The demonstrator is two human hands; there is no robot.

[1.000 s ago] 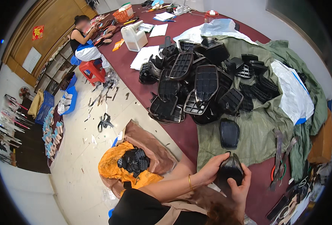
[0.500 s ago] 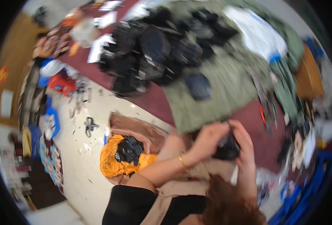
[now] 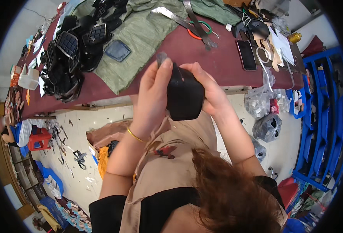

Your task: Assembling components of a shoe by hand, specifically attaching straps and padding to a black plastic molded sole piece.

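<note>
Both my hands hold one black rounded plastic piece (image 3: 184,97) over my lap, just in front of the edge of the dark red table (image 3: 218,62). My left hand (image 3: 153,93) grips its left side, with a small grey blade-like tool (image 3: 161,59) sticking up by the fingertips. My right hand (image 3: 207,90) wraps the piece's right side. A pile of similar black ribbed pieces (image 3: 68,54) lies on the table to the left. One more such piece (image 3: 117,50) rests alone on the green cloth (image 3: 144,35).
Red-handled shears (image 3: 196,27), a dark phone (image 3: 246,54) and clutter lie on the table at right. Tied plastic bags (image 3: 267,126) and blue shelving (image 3: 323,116) stand on the right. An orange bag (image 3: 103,161) and scissors (image 3: 79,157) lie on the floor left. Another person (image 3: 14,132) sits far left.
The view has swung down and right, so the table sits higher in frame. Both hands have raised the black piece closer to my body; a small grey tool now shows at the left fingertips.
</note>
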